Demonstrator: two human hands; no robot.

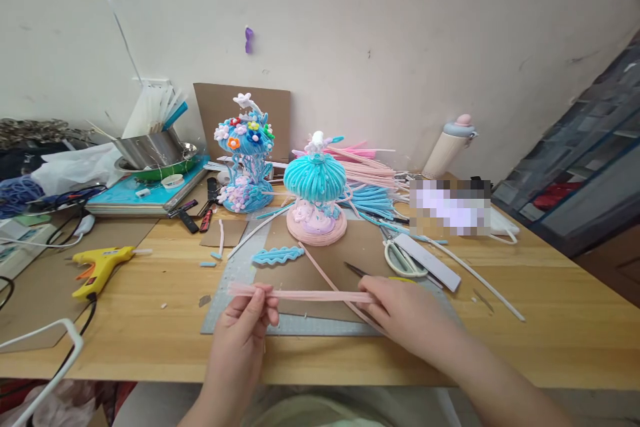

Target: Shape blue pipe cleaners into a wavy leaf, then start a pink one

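Note:
Pale pink pipe cleaners point(315, 295) are stretched level between my two hands above the cutting mat. My left hand point(247, 320) pinches them near their left end, which sticks out past the thumb. My right hand point(395, 307) grips the other end; its fingertips are partly hidden. Another pink pipe cleaner point(323, 269) runs slantwise beneath. Just beyond lies a wavy blue pipe-cleaner piece point(277, 255). Behind it stands a craft lamp-like figure with a turquoise ribbed top point(315, 179) and a pink round base point(317, 230). Dark pointed tips point(354, 269) show beside my right hand.
A flower-covered blue craft piece point(245, 153) stands behind to the left. Scissors point(404, 257) and a white box point(431, 261) lie at right. A yellow glue gun point(103, 268) with its cord is at far left. Bundled pipe cleaners point(373, 200) and a bottle point(450, 147) are at the back.

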